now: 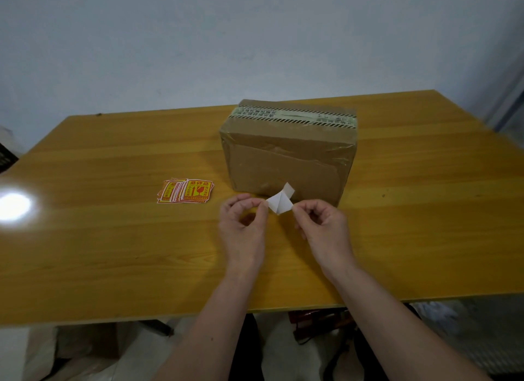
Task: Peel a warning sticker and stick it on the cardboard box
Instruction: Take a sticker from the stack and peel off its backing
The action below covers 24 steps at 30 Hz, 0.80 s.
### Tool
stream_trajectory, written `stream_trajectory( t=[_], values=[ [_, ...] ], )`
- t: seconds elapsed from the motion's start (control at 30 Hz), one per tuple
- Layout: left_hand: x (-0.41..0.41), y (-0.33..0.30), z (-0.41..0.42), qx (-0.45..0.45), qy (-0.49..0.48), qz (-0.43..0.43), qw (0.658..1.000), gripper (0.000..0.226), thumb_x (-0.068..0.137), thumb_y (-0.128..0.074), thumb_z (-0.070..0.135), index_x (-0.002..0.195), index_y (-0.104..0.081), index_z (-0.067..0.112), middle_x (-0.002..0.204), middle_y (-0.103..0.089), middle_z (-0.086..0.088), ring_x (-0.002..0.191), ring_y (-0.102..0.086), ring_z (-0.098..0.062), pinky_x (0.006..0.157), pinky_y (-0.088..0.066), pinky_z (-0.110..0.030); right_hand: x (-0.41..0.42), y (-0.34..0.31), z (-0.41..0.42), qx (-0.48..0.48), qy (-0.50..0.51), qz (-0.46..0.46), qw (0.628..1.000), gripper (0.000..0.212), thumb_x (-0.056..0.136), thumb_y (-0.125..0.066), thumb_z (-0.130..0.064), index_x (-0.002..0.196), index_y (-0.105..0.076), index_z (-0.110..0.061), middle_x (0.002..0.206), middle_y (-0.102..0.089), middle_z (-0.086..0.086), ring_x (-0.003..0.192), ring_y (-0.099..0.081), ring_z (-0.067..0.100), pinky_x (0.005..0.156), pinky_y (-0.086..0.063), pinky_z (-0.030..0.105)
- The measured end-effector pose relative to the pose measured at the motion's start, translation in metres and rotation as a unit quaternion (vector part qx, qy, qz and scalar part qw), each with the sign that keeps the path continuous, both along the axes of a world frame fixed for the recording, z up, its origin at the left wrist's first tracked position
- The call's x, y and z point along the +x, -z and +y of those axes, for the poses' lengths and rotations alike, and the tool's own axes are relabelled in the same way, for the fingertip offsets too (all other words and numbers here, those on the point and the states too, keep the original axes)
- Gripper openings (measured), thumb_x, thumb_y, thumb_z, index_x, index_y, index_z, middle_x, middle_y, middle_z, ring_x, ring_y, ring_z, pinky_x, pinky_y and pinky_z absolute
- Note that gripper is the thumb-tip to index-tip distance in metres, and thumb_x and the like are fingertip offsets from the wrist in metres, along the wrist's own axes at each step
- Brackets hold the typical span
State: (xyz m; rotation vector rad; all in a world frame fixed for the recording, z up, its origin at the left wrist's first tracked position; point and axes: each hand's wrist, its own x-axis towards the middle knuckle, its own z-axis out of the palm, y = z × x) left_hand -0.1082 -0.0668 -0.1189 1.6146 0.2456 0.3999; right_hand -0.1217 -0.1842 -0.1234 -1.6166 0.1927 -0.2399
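A warning sticker [279, 203] is held in the air between both hands, just in front of the cardboard box [286, 150] and above the middle of the wooden surface [113, 238]. Only its white side shows toward the camera; no print is visible on it. It appears as a small white piece with a crease or split down its middle and one pale corner flap standing up and to the right, overlapping the lower front face of the box in the view. Whether that flap is backing paper or the sticker itself cannot be told.

The left hand [243, 224] has its fingers pinched together on the sticker's left corner. The right hand [323, 227] has its fingers pinched on the right corner. Both forearms reach in over the near edge of the surface.

The cardboard box stands toward the far edge, slightly right of centre. It is brown, wrapped in clear glossy tape, with a pale printed strip with black hatch marks along its top.

To the left of the box lies a fanned stack of stickers [185, 194], yellow with red borders and red symbols, flat on the surface and well apart from the hands.
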Motion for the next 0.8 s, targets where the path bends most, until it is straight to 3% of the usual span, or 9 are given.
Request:
stream_trajectory(
  t=[0.17, 0.47, 0.8],
  values=[
    [0.0016, 0.0029, 0.0007, -0.010, -0.015, -0.005, 1.000, 0.001, 0.080, -0.069, 0.010, 0.080, -0.069, 0.011, 0.111, -0.055, 0.000, 0.081, -0.048, 0.027, 0.066, -0.042, 0.003, -0.0004, -0.0005, 0.0002, -0.004, 0.001, 0.001, 1.000, 0.009, 0.087, -0.063, -0.016, 0.079, -0.067, -0.015, 0.063, -0.059, -0.003, 0.053, -0.050, -0.001, 0.055, -0.045, 0.014],
    [0.0039, 0.0035, 0.0023, -0.041, -0.055, -0.007, 0.998, 0.008, 0.079, -0.070, 0.011, 0.076, -0.067, 0.017, 0.109, -0.054, 0.001, 0.077, -0.052, 0.024, 0.067, -0.045, 0.001, -0.0019, -0.0024, 0.0006, 0.006, 0.002, 0.003, 1.000, 0.012, 0.087, -0.062, -0.014, 0.076, -0.065, -0.019, 0.063, -0.058, -0.003, 0.053, -0.050, -0.002, 0.054, -0.045, 0.011],
    [0.0072, 0.0049, 0.0059, -0.057, -0.113, 0.000, 0.992, 0.005, 0.079, -0.071, 0.013, 0.082, -0.070, 0.010, 0.110, -0.054, 0.003, 0.075, -0.052, 0.025, 0.068, -0.048, -0.002, -0.0020, -0.0033, 0.0003, 0.022, 0.006, 0.012, 1.000, 0.011, 0.088, -0.062, -0.014, 0.078, -0.066, -0.016, 0.062, -0.058, -0.001, 0.054, -0.049, 0.004, 0.056, -0.045, 0.016]
  ],
)
